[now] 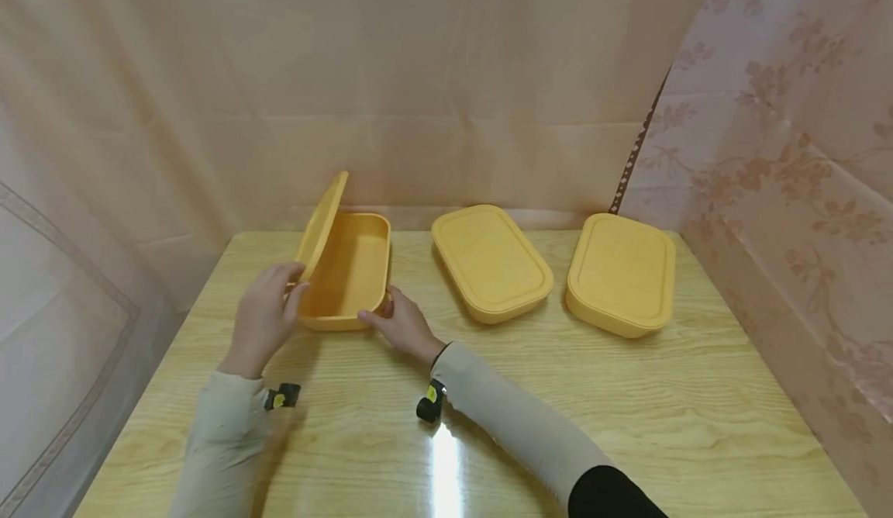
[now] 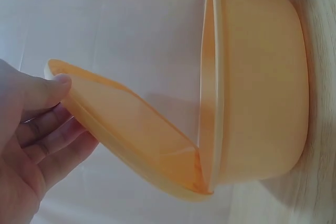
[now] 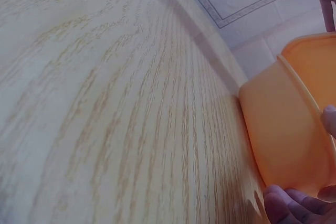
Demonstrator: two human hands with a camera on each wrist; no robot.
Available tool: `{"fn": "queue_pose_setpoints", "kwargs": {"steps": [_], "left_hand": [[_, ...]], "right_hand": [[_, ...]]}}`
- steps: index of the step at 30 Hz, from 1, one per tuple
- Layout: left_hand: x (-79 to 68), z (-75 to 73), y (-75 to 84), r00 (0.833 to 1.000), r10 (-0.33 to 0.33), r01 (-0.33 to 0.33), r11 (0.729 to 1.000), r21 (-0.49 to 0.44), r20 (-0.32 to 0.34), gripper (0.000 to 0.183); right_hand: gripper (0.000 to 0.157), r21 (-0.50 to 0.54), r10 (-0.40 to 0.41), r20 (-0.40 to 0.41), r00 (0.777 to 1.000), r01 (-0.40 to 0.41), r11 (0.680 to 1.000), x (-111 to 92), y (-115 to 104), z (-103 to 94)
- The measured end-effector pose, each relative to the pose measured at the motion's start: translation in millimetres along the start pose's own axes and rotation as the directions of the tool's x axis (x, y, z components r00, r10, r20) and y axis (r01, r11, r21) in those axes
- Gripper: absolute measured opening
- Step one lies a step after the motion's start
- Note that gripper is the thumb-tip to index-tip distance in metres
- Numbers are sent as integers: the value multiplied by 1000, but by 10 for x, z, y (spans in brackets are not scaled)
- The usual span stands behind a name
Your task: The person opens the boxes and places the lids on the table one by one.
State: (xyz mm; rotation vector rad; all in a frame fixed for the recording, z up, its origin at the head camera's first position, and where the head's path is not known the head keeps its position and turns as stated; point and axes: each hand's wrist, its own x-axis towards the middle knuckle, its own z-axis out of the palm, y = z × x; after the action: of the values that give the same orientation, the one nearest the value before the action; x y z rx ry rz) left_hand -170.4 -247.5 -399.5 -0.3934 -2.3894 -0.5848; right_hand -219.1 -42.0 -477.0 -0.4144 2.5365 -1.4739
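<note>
Two pale sleeves reach in over a bench [image 1: 558,402] with a light wood grain, the right sleeve [image 1: 519,417] bordered by black fabric [image 1: 610,491] at the bottom of the head view. A small black device with a yellow mark sits at each wrist, one by the left [image 1: 282,396] and one by the right [image 1: 430,402]. Beyond them, a person's bare hands work at a yellow, rounded-rectangular, plastic-looking box [image 1: 352,262] on the left of the bench, toward its far edge. The left hand [image 1: 265,312] pinches a matching yellow flat lid [image 1: 324,223], thumb on one face and fingers on the other; the lid tilts up at the box's left side, one edge meeting the rim. The right hand [image 1: 407,328] grips the near right corner, thumb at the rim and fingers low on the outer wall. To the right, well apart from the lid, rest a yellow lidded middle box [image 1: 492,264], set at a slant, and a yellow lidded right-hand box [image 1: 621,274]. Behind hangs a beige cloth [image 1: 453,99], with a pink floral cloth [image 1: 795,192] to the right and a whitish bordered cloth [image 1: 63,309] to the left.
</note>
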Motion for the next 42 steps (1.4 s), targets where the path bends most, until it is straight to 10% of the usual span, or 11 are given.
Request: {"fn": "queue_pose_setpoints", "kwargs": {"steps": [14,42], "left_hand": [[-26,-70,-58,977,-212,212,974,-81,2,24],[-71,-178,-194,914,-405,392,887,-244,-2,26]], "right_hand": [[50,46,-41,-11,999,41,998,12,-39,-31],[47,6,-4,-22,1000,4,1000,41,-24,-51]]}}
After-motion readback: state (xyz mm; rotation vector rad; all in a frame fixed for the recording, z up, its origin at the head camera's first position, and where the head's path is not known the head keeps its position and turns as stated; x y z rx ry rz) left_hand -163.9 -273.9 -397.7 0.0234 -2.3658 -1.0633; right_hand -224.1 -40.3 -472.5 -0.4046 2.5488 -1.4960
